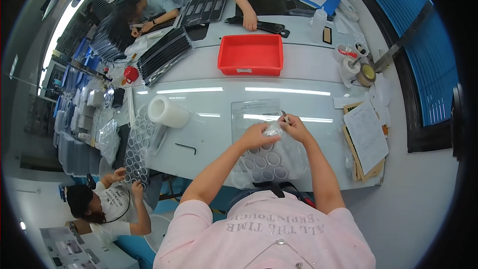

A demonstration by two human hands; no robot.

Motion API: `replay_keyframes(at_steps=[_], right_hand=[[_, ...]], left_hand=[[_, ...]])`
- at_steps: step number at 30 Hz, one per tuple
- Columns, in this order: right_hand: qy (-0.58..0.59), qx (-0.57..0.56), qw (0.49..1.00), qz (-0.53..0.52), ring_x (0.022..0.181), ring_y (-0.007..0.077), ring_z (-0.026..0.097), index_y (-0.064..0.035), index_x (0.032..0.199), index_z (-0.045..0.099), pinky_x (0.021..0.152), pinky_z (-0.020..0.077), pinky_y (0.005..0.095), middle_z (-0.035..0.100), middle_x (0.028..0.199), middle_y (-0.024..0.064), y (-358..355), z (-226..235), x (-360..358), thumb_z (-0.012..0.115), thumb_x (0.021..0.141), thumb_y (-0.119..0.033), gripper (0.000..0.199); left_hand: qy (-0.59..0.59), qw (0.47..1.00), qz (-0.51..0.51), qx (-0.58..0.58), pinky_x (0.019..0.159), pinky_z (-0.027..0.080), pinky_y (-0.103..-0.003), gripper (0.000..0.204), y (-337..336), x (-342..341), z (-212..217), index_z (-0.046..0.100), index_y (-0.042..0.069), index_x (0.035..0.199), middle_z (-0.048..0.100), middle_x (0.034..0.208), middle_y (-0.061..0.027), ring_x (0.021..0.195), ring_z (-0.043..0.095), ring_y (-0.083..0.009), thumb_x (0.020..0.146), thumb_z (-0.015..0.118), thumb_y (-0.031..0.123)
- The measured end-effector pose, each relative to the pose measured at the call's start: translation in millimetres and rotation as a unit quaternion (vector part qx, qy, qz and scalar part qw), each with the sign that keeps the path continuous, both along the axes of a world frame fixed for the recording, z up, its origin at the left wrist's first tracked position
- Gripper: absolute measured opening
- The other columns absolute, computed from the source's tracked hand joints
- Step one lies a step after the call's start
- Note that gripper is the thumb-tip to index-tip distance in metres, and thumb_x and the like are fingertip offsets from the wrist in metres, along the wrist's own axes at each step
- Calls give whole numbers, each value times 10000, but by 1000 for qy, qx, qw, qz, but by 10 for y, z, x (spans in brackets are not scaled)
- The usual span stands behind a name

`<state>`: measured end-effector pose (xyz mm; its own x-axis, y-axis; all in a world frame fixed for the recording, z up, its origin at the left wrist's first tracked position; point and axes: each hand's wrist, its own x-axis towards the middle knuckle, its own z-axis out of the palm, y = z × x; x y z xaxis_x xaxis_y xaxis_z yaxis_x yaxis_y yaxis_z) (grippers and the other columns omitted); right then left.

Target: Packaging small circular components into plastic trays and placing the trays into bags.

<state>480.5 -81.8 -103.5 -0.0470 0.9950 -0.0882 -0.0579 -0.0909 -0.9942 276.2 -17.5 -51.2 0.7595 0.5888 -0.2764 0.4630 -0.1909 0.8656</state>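
Note:
A transparent plastic bag (298,163) lies at the table's near edge, in front of my body. Inside it show several round grey rings with pale rims (266,161), set in rows. My left hand (257,137) pinches the gathered far end of the bag. My right hand (297,129) touches the same bunched end and holds a small knife (285,116), its narrow tip pointing away from me. Under the far part of the bag is a printed sheet (249,108), partly covered by the bag and my hands.
Beyond my hands stands a red tray (250,72). To the left are a white roll (169,111), a hex key (185,147) and sheets of rings (137,162) handled by a co-worker. Papers (366,137) lie right. Across the table, another person's hand (250,21) rests on a black part.

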Motion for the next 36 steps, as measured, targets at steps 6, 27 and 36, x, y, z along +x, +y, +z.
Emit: replay_keyframes(at_steps=[6,27,36], right_hand=[[39,-78,996,-13,717,38,479,-59,916,595,631,389,197,554,776,-44,-228,-93,-27,589,903,-152,95],[289,-204,908,-224,745,141,570,-50,916,626,683,466,280,608,826,40,-193,119,-661,497,930,-263,249],[-26,-257,891,-375,501,268,469,-51,737,530,521,399,389,511,592,116,-650,-1253,-423,533,908,-263,272]], left_hand=[[0,998,-53,40,647,436,-329,468,-164,-104,212,586,43,825,562,725,-84,683,533,-203,712,710,480],[-110,948,206,215,891,410,-407,328,-626,32,353,607,57,1076,565,1100,-122,1054,520,-310,757,649,122],[-113,940,216,239,841,415,-361,423,-873,-489,643,610,84,1150,522,950,-119,931,512,-284,728,641,69]])
